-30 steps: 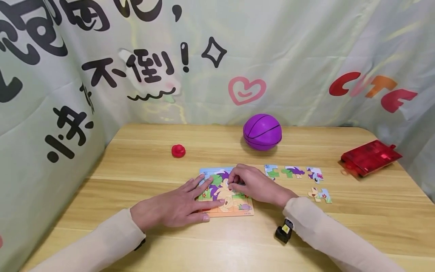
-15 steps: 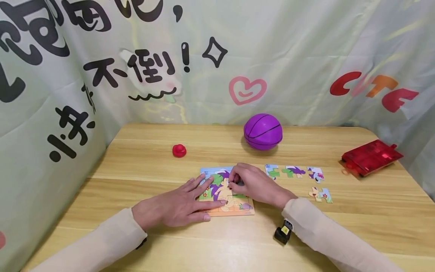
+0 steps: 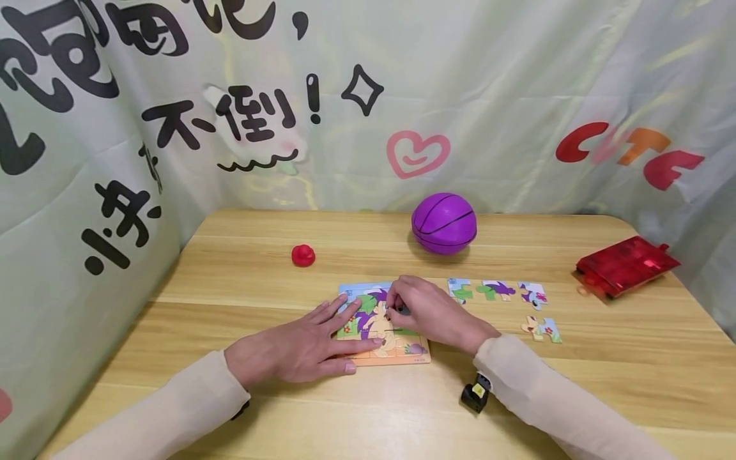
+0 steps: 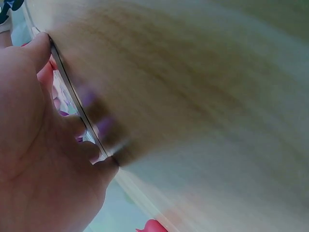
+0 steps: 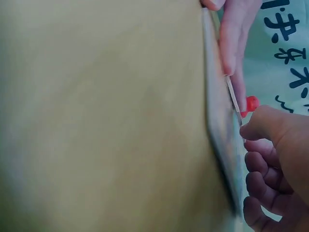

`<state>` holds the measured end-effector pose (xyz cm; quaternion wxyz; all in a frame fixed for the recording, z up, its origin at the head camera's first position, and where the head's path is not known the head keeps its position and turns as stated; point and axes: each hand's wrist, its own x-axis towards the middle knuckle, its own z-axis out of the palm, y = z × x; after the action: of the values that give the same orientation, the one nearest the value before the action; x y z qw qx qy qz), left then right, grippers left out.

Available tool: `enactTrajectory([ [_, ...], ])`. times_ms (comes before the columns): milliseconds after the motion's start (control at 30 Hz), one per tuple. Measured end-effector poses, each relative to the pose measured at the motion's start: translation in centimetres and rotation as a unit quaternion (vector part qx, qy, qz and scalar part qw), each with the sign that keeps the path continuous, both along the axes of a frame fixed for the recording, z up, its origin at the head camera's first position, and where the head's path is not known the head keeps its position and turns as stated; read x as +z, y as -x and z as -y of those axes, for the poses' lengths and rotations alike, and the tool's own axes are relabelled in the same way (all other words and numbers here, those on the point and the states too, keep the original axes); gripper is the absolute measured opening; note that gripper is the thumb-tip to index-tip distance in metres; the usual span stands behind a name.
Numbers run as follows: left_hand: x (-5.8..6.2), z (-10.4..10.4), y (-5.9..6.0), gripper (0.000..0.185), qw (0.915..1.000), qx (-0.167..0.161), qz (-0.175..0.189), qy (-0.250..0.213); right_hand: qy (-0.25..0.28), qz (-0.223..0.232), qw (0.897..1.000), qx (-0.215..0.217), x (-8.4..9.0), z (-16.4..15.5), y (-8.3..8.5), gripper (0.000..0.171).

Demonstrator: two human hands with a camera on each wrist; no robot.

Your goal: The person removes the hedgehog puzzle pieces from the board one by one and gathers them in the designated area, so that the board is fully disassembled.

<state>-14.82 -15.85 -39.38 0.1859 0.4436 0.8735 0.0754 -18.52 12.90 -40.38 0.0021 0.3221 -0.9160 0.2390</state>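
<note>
Left hand (image 3: 299,350) stays flat, fingers spread, pinning the puzzle (image 3: 397,350) at the table's (image 3: 230,281) near middle. Right hand (image 3: 428,310) barely shifted, fingertips still pinching a piece over it; seating continues. Spare pieces (image 3: 497,291) wait beyond.

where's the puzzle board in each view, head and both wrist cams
Head: the puzzle board lies at centre, near the table's front edge, under both hands.
Left wrist: seen edge-on as a thin slanted strip at left, along the left hand.
Right wrist: edge-on, a pale vertical strip right of centre, beside the right hand.
Shared landmark: the small red toy, low in the left wrist view.
</note>
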Motion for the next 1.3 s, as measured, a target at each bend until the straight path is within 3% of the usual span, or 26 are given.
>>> enactTrajectory([
  [467,0.1,-0.1,0.0,0.052,1.0000,0.000,0.000,0.007,0.005,0.021,1.000,0.008,-0.3,-0.3,0.2,0.005],
  [767,0.2,-0.2,0.1,0.052,0.9998,0.004,0.006,0.016,-0.017,-0.050,0.999,0.011,1.1,-1.1,0.7,0.005],
  [1067,0.0,-0.2,0.2,0.053,0.9999,0.002,0.009,0.011,0.034,0.001,0.998,-0.046,3.2,-7.6,0.1,0.007],
  [1300,0.0,0.0,0.1,0.053,0.9999,0.006,0.011,0.003,0.068,-0.024,0.995,-0.068,3.7,-13.4,-1.4,0.012],
])
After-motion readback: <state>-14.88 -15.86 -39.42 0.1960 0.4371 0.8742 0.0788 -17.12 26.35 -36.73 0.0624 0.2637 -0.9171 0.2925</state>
